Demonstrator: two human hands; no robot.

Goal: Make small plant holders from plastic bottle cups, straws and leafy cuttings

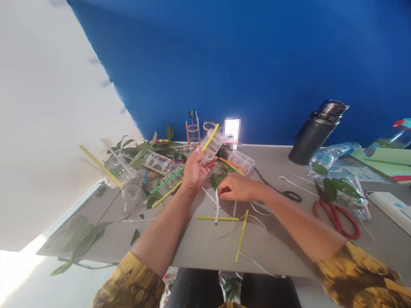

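Observation:
My left hand (196, 170) grips a clear plastic tube (210, 144), and a yellow straw (210, 137) sticks out past the tube's far end. My right hand (235, 188) rests low over the grey table (210, 250), fingers curled together. Its fingertips are beside a white plastic strip (217, 208), but I cannot tell whether they hold it. Near that hand lie a yellow straw (217, 218) and a thin white cord (258, 211). Another clear plastic container (240, 161) lies just beyond my hands, among green leaves (219, 180).
Red-handled scissors (336, 220) and a leafy sprig (338, 187) lie to the right, beside a dark metal flask (314, 132). More clear containers (157, 162), straws and leaves are heaped at the far left. A blue wall (238, 55) stands behind the table.

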